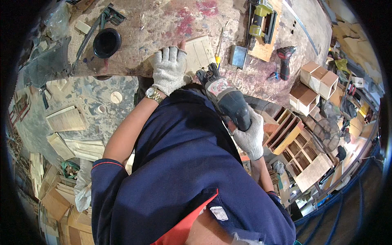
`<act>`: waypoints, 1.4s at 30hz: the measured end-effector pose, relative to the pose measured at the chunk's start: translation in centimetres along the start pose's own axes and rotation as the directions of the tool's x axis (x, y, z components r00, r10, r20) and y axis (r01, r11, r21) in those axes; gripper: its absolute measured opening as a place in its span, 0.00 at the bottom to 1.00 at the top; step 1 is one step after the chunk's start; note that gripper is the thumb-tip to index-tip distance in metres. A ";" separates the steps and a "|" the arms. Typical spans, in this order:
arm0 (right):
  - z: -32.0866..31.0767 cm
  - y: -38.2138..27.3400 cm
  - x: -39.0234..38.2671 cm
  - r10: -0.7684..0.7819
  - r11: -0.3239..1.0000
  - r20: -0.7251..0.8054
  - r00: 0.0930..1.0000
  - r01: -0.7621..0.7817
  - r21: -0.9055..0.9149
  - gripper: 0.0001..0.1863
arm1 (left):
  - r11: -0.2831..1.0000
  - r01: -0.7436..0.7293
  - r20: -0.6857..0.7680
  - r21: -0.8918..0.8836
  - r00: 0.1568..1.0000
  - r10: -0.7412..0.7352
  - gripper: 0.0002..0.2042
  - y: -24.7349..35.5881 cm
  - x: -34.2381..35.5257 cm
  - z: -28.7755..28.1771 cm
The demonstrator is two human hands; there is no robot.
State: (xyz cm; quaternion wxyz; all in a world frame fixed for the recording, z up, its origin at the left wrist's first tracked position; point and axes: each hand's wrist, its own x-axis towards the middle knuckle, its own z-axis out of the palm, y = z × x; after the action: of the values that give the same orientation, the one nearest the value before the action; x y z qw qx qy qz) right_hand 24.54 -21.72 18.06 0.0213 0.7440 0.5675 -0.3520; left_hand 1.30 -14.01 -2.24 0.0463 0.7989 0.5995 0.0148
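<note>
My left hand, in a white knit glove with bare fingertips, lies flat with its fingers stretched out at the left side of a thin wooden board. Pencil-like lines cross that board, which rests at the workbench's near edge. In a similar glove, my right hand is closed around the rear of a dark power tool that looks like a jigsaw. The tool's front end is by the board's near right corner. Its blade, if any, is hidden from view.
On the workbench are a black bowl, a green nail gun, a grey metal box, a yellow-handled screwdriver and a cordless drill. Wooden boxes and a fan stand right. Wood offcuts lie left.
</note>
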 end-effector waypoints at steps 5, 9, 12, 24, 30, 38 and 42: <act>-0.3 -1.9 1.3 -0.003 1.000 0.034 0.999 0.004 -0.029 0.31 | 0.986 0.027 0.033 -0.162 0.999 -0.022 0.56 0.0 -0.1 -1.0; -1.7 -4.0 3.1 -0.017 1.000 0.113 0.993 0.014 0.026 0.25 | 0.995 0.008 0.035 -0.100 0.999 -0.004 0.56 -0.1 0.0 -0.9; -2.0 -4.5 4.5 -0.010 0.996 0.222 0.975 0.030 -0.086 0.24 | 0.982 0.014 0.014 -0.190 1.000 -0.011 0.52 -0.3 0.0 -0.2; 0.1 -4.6 4.8 0.001 1.000 0.129 0.992 -0.005 0.029 0.19 | 0.998 0.004 -0.021 -0.059 1.000 -0.005 0.45 -0.4 -0.1 0.4; 0.6 -4.4 4.5 -0.007 0.997 0.060 0.998 0.012 -0.082 0.22 | 0.989 0.002 -0.022 -0.148 1.000 -0.006 0.44 -0.4 0.0 0.0; 0.8 -4.3 4.5 0.006 1.000 0.091 0.996 -0.006 -0.004 0.24 | 0.991 -0.005 -0.022 -0.136 1.000 0.002 0.43 -0.5 0.0 0.5; 0.9 -4.4 4.6 -0.058 0.998 0.071 0.996 0.056 0.037 0.23 | 0.980 -0.008 -0.047 -0.198 0.999 -0.001 0.42 -0.5 0.0 0.6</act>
State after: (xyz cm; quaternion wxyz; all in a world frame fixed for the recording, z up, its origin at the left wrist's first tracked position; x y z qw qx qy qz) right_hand 20.86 -16.70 16.48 0.0188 0.7147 0.5811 -0.3888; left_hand 0.85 -13.87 -2.86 0.1116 0.7908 0.5945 0.0934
